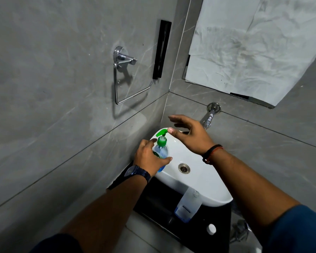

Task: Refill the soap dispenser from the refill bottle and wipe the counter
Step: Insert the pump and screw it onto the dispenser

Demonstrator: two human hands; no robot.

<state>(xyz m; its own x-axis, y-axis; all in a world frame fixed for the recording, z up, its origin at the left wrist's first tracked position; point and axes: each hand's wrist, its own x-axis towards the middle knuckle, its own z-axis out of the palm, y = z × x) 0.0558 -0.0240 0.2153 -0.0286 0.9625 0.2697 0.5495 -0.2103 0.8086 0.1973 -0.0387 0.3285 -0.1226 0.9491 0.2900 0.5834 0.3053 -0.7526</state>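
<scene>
Now you are gripping the soap dispenser (161,152) with your left hand (150,157), fingers wrapped around its clear body, which is showing blue liquid low down and a green pump on top. It is standing upright on the left rim of the white basin (204,179), nozzle pointing left toward the wall. Your right hand (188,134) is hovering spread open and holding nothing, thumb just beside the pump head. Nearer you, the refill bottle (187,205) is leaning uncapped against the basin on the black counter (153,198), with its white cap (211,229) lying nearby. A tap (209,117) is jutting out behind your right hand.
</scene>
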